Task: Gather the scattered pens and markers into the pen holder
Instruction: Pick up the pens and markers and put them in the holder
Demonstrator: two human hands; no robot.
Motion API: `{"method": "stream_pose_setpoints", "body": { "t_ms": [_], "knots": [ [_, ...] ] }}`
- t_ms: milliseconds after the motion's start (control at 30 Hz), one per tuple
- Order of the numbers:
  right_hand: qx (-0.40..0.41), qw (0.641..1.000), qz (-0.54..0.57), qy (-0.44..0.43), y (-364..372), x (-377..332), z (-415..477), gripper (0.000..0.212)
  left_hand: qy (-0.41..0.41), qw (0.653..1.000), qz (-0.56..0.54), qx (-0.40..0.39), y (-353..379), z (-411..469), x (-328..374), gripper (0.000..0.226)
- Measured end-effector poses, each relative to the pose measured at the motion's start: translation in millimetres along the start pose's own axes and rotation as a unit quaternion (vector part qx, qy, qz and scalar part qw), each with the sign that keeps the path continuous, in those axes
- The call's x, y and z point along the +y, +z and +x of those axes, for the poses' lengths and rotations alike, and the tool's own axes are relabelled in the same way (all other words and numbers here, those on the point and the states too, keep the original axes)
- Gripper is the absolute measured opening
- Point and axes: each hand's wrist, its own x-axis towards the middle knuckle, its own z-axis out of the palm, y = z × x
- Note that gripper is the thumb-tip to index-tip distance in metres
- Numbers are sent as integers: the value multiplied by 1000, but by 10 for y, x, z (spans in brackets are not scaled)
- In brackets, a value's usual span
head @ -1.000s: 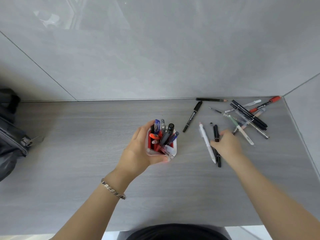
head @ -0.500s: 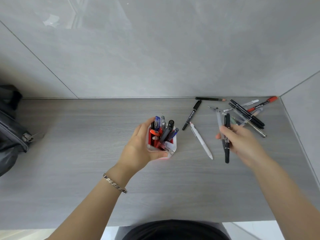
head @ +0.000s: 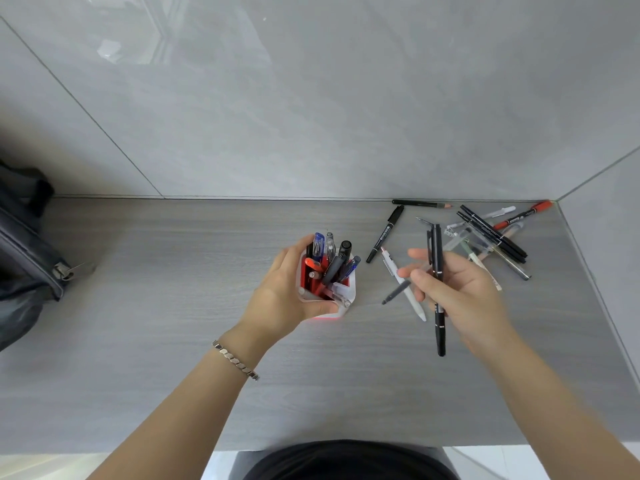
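A white and red pen holder [head: 346, 293] stands mid-table with several pens in it. My left hand [head: 284, 292] grips its left side. Raised over the table to its right, my right hand [head: 457, 289] holds a long black marker [head: 439, 271] and a thinner grey pen [head: 396, 292] together. A white pen [head: 414, 296] lies on the table under that hand. A black marker [head: 384, 233] lies beyond it. Several more pens and markers [head: 491, 233] lie piled in the far right corner, with a black pencil [head: 420, 203] along the wall.
A dark bag [head: 24, 251] sits at the table's left edge. Grey walls close off the back and right sides of the grey wood table [head: 173, 306]. The table's near edge is at my body.
My right hand picked the black marker and a thin pen up off the table and carried them left toward the holder. My left hand stayed on the holder.
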Motion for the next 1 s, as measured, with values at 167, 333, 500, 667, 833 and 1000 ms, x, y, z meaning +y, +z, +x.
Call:
{"method": "stream_pose_setpoints", "body": {
  "t_ms": [167,333,500,667,833,1000],
  "knots": [
    [47,970,-117,-208,333,52,31,15,4,1000,-1,4,10,3,-26,101],
    [-57,890,-361,-273,634,285,122,29,8,1000,-12,7,28,11,-47,99],
    [-57,928,-285,-233,514,215,91,16,11,1000,-5,5,25,23,-63,102],
    [74,964,-69,-245,329,-36,109,70,9,1000,-2,4,18,26,-66,102],
    [72,955,-58,-282,562,35,183,92,4,1000,-10,3,20,24,-53,100],
    [44,914,-295,-275,733,336,268,43,6,1000,-15,7,20,17,-71,98]
  ]
}}
